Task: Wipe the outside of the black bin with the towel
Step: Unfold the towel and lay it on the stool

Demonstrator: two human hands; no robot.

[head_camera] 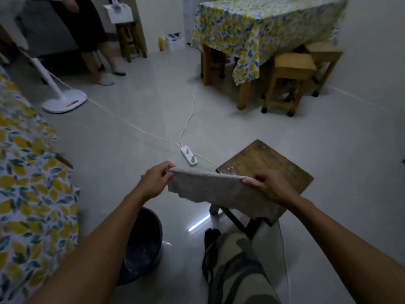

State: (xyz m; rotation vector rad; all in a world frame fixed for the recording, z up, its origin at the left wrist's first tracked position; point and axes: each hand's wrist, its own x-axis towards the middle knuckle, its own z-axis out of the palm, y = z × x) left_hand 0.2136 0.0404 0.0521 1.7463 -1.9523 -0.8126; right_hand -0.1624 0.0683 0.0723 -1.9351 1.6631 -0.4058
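A grey towel [215, 189] hangs stretched between both hands, in front of me at mid height. My left hand [156, 179] pinches its left top corner. Its right top edge is gripped by my right hand [268, 186]. The towel's lower part drapes over the near corner of a worn wooden stool [266, 160]. The black bin [145, 244] stands on the floor below my left forearm, which hides part of it; some pale material lies inside it.
A white power strip [189, 156] with cords crosses the floor ahead. A white fan base [65, 102] is at left, a lemon-print cloth [26, 194] close at left. A covered table [263, 29] with stools stands far right. Another person's legs [103, 64] are at the back.
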